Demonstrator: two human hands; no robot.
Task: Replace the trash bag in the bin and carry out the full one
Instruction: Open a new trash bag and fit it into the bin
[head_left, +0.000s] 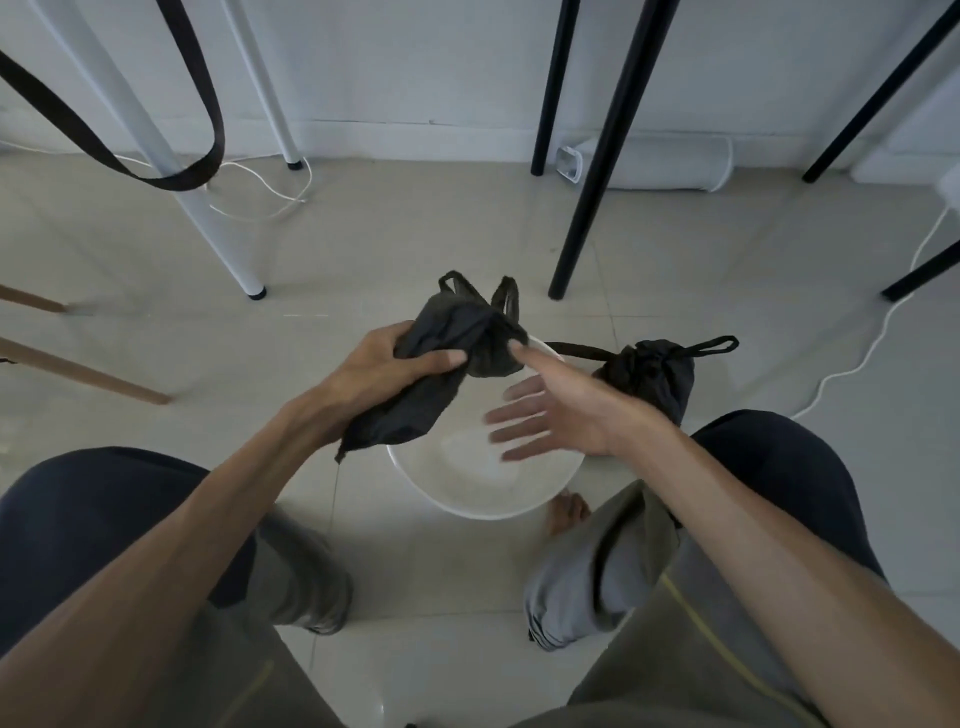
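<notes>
A round white bin (483, 499) stands on the floor between my knees, with no liner in it. My left hand (395, 358) is shut on a crumpled fresh black bag (447, 332), held above the bin's far rim, its two handles sticking up. My right hand (550, 415) hovers over the bin with fingers spread; its forefinger touches the fresh bag. A tied, full black bag (649, 369) sits on the floor just right of the bin, partly behind my right wrist.
Black table legs (597, 156) rise beyond the bin and at the right, white legs (171, 161) at the left, wooden legs (78, 369) far left. A black strap (156, 179) hangs at upper left. White cables (872, 348) lie on the tiles. A white device (649, 166) lies by the wall.
</notes>
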